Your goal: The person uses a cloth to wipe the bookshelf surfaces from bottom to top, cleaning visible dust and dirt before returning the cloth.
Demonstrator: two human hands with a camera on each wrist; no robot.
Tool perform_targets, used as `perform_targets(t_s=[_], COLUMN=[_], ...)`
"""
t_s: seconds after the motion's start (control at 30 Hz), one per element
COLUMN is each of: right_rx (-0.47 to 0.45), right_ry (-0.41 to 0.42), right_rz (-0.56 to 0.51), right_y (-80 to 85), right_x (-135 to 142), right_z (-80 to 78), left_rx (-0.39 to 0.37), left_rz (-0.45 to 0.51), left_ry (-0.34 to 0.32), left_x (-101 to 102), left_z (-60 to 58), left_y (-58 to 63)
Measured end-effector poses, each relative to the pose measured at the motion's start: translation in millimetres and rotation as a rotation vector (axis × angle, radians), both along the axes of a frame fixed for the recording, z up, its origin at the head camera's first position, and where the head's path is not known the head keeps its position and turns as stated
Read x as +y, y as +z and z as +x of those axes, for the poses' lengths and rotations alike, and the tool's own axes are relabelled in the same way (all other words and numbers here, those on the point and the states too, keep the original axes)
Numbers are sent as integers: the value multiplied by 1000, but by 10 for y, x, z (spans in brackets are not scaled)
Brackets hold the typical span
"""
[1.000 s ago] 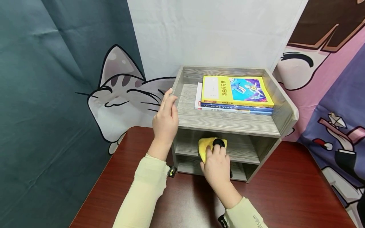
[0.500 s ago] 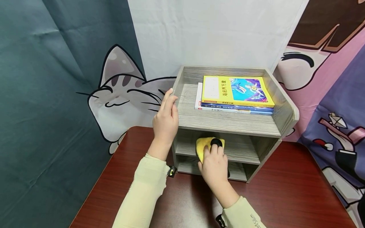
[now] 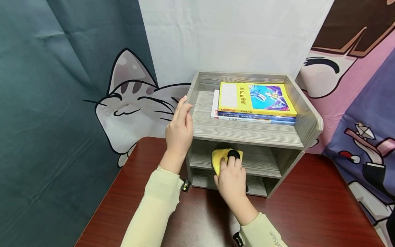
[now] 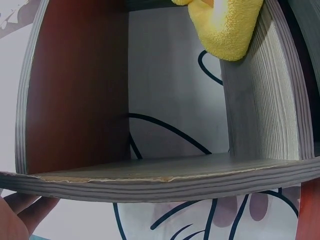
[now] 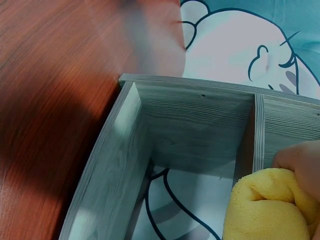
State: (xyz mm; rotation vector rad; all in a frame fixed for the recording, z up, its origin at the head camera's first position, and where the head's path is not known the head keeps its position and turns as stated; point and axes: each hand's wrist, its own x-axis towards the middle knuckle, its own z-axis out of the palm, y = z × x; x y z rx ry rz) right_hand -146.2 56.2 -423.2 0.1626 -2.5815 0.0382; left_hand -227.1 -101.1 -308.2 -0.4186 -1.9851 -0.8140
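Note:
In the head view my right hand (image 3: 232,180) holds a yellow plush cloth (image 3: 217,157) inside the middle compartment of a grey wood-grain shelf (image 3: 240,132). A round black piece (image 3: 233,154) shows at my fingertips against the cloth; what it belongs to is hidden. The right wrist view has the bunched yellow cloth (image 5: 267,212) beside the edge of the middle board, with part of my hand (image 5: 302,165) behind it. My left hand (image 3: 179,128) rests along the shelf's left side panel, fingers extended upward. Its fingers (image 4: 30,210) show outside that panel in the left wrist view.
Several books (image 3: 256,99), a yellow one uppermost, lie stacked on the shelf's top board. The shelf stands on a reddish-brown table (image 3: 324,206). Printed cartoon curtains (image 3: 129,106) hang behind and beside it.
My right hand and the yellow cloth have shifted slightly left along the middle board, mostly in the first half second. My left hand has stayed on the side panel.

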Motion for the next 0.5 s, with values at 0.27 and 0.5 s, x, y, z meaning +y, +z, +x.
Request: perform_targets(t_s=[0.27, 0.5], right_rx=[-8, -2], right_ry=[0, 6], right_rz=[4, 1], right_y=[6, -6], right_x=[-37, -101], right_z=[-8, -37], left_rx=[-5, -18], left_rz=[-2, -3], left_ry=[4, 8], left_x=[-7, 0], left_z=[5, 2], left_y=[-1, -6])
